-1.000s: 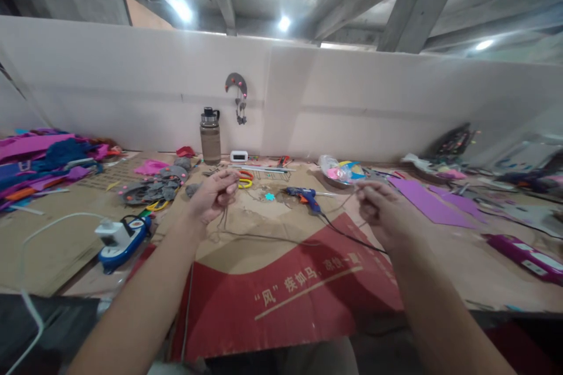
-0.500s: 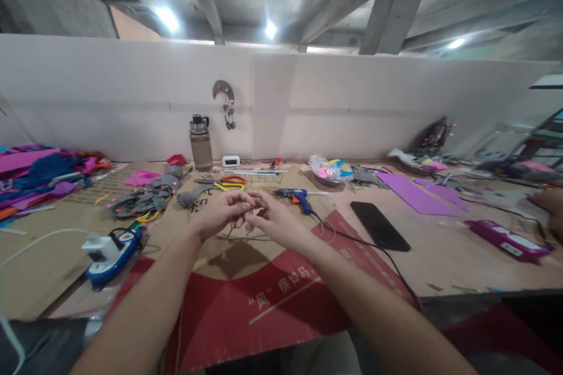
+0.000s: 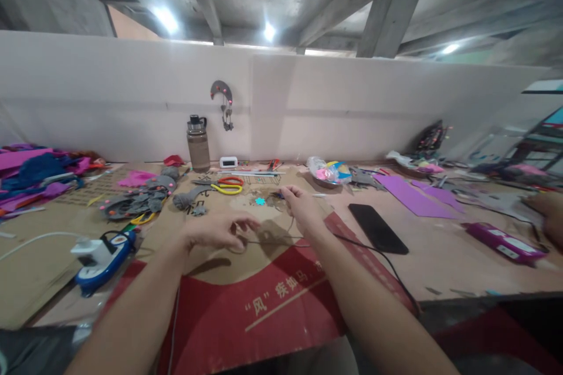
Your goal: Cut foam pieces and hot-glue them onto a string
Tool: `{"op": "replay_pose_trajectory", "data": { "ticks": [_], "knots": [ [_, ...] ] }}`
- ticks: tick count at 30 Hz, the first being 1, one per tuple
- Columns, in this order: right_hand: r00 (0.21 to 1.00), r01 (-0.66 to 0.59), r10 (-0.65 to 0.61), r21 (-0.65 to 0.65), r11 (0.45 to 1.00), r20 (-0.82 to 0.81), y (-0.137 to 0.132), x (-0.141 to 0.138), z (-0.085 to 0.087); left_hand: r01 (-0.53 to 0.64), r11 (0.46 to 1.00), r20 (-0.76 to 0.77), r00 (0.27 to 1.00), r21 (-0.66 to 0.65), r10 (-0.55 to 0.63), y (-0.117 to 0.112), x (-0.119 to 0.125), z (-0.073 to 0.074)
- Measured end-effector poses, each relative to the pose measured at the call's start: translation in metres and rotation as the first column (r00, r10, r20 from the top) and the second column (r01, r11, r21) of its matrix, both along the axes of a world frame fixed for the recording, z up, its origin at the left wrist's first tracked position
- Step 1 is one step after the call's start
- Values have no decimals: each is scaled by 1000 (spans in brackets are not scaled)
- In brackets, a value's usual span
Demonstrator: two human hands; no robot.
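Observation:
My left hand (image 3: pixel 222 231) hovers low over the cardboard, fingers bent and apart, with nothing visible in it. My right hand (image 3: pixel 303 211) lies over the blue glue gun (image 3: pixel 280 194), fingers closed around its body. Most of the gun is hidden behind the hand. A small turquoise flower-shaped piece (image 3: pixel 260 201) lies between and beyond the hands. Left of it rests a small grey felt-like flower (image 3: pixel 199 211). Thin cords cross the cardboard under the hands. Scissors with red and yellow handles (image 3: pixel 231 185) lie beyond my left hand.
A blue power strip (image 3: pixel 105 263) sits at the left, near grey decorated pieces (image 3: pixel 138 199). A bottle (image 3: pixel 199 143) stands by the wall. To the right are a black phone (image 3: pixel 378 228), purple sheets (image 3: pixel 413 196), a magenta pouch (image 3: pixel 505 241) and another person's hand (image 3: pixel 549 211).
My hands were together over the cardboard and have parted. The right moved up and right onto the glue gun; the left dropped slightly. The turquoise and grey flowers now show on the table.

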State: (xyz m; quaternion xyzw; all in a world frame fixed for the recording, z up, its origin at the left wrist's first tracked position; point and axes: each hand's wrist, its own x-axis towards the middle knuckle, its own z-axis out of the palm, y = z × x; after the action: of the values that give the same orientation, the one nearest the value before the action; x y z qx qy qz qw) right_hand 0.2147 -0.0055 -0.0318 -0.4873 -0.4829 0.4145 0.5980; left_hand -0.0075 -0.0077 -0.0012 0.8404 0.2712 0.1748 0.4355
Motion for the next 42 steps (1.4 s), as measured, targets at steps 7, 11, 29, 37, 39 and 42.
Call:
{"op": "replay_pose_trajectory", "data": {
  "ticks": [7, 11, 29, 37, 39, 42],
  "knots": [
    [986, -32, 26, 33, 999, 164, 4, -7, -15, -104, 985, 85, 992, 141, 92, -5, 11, 0],
    [972, -64, 45, 76, 995, 231, 4, -12, -21, -395, 919, 271, 884, -6, 381, 3, 20, -14],
    [752, -145, -219, 480, 865, 621, -19, -27, -21, -365, 886, 338, 827, -286, 450, 0, 37, -35],
    [668, -72, -167, 286, 955, 726, -3, -18, -22, -500, 858, 250, 821, -122, 514, 14, 29, -41],
    [576, -88, -62, 138, 986, 815, 0, -16, -25, -544, 839, 175, 826, -1, 536, 17, 28, -44],
    [490, -121, 38, 25, 992, 871, 1, -17, -29, -575, 805, 48, 817, 146, 575, 21, 27, -43]
  ]
}}
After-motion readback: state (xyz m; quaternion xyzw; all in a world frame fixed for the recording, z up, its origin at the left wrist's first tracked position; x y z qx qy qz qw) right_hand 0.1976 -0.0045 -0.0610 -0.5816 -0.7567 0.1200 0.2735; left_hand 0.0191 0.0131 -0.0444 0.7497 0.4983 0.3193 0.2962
